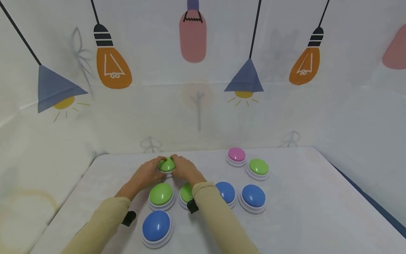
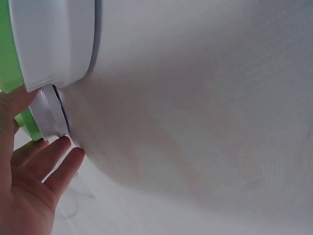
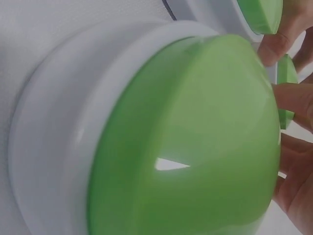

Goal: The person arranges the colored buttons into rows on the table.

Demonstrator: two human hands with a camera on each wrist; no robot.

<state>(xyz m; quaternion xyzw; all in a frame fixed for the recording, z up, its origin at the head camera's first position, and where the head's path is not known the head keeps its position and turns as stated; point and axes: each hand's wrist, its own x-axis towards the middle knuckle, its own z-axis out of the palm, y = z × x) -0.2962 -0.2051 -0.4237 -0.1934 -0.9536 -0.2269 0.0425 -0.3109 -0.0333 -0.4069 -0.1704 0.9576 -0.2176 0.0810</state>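
At the back left of the table, a green push button [image 1: 167, 165] with a white base is held between my two hands. My left hand [image 1: 147, 175] curves its fingers round its left side. From the opposite side, the fingers of my right hand [image 1: 186, 170] bend round it. In the left wrist view, the left fingertips [image 2: 61, 144] lie at the edge of its base. Nearer stand two more green buttons, one below the left hand [image 1: 161, 194], the other partly hidden by the right forearm. That second one fills the right wrist view as a large green dome [image 3: 195, 147].
A blue button [image 1: 156, 225] stands at the front left. To the right are two more blue buttons, one partly behind the right sleeve [image 1: 219, 218], plus a pink button [image 1: 236, 155] and a green button [image 1: 258, 167]. A lamp-printed cloth [image 1: 152, 116] hangs behind the white table [image 1: 301, 197].
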